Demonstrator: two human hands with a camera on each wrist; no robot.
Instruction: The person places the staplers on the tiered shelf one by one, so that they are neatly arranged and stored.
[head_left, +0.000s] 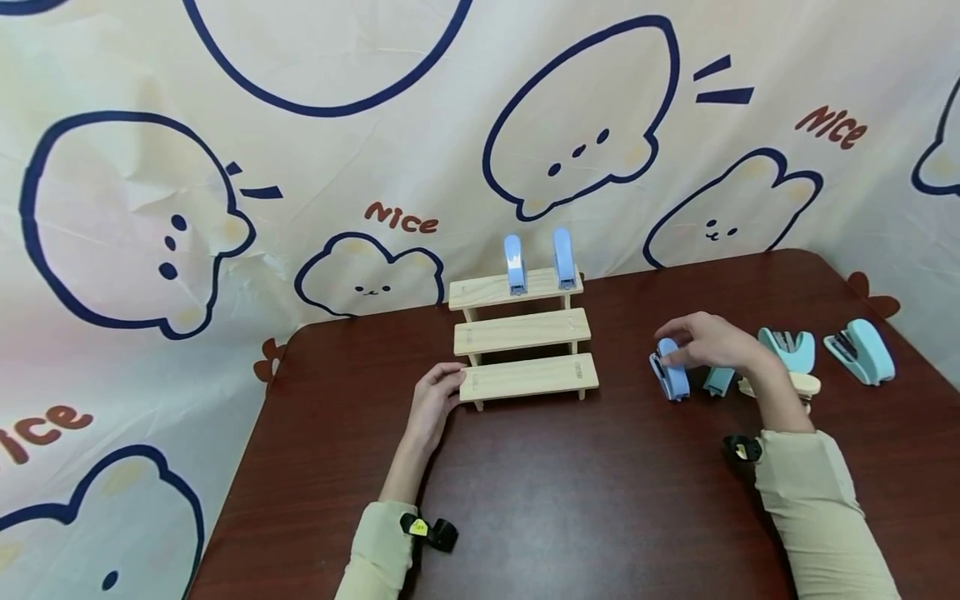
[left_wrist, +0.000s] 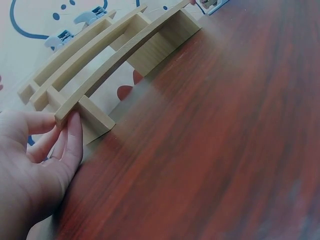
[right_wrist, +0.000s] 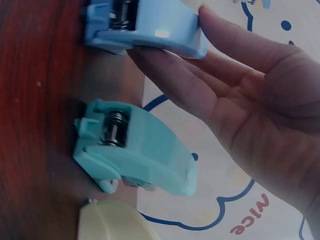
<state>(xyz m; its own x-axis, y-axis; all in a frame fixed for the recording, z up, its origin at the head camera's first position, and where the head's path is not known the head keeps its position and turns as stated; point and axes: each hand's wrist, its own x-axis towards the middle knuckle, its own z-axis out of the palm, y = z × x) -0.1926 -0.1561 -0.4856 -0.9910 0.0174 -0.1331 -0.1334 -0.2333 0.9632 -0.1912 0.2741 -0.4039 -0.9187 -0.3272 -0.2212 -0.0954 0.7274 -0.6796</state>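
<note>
Right hand (head_left: 708,340) pinches blue stapler (head_left: 673,379), thumb and fingers parted only by stapler's width; stapler right of wooden rack (head_left: 521,332), near teal stapler (head_left: 718,382). Probably light, stiff, slightly slick plastic; grip across sides, clear of hinge. Left hand (head_left: 437,398) pinches rack's lowest shelf (head_left: 529,379) by left end; wood likely rigid.
</note>
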